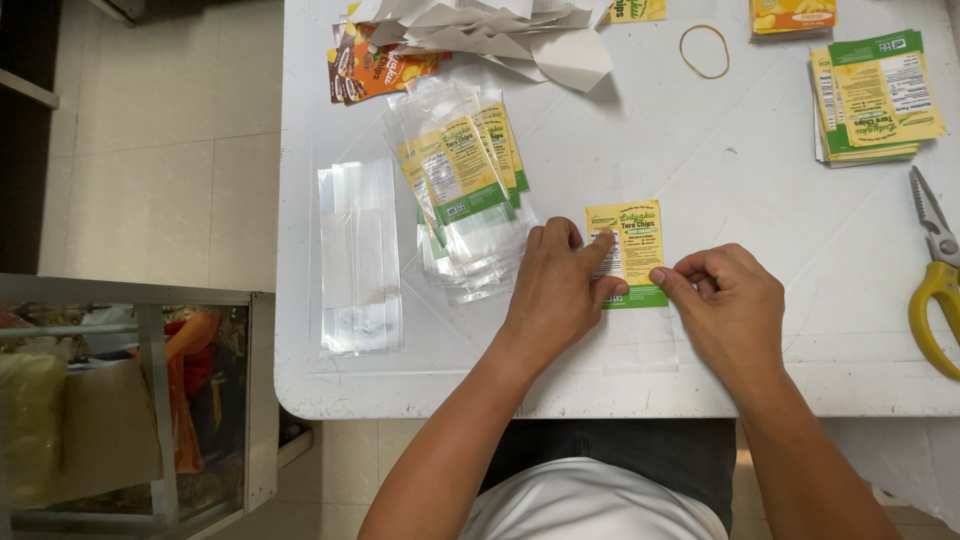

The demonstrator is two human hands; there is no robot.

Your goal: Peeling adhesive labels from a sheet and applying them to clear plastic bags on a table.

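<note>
White table (720, 180), tiled floor off to one side, and dead centre lies a yellow-and-green label (630, 252) on a clear bag (640, 345). The left hand (560, 290) presses it flat, index finger stretched across its face. The right hand (725, 305) pinches its lower corner between thumb and forefinger. Beside the label toward the floor, labelled bags (465, 190) fan out, then empty clear bags (358, 255). Beyond it, a rubber band (705, 50); opposite, a label stack (875, 95) and yellow-handled scissors (935, 270).
</note>
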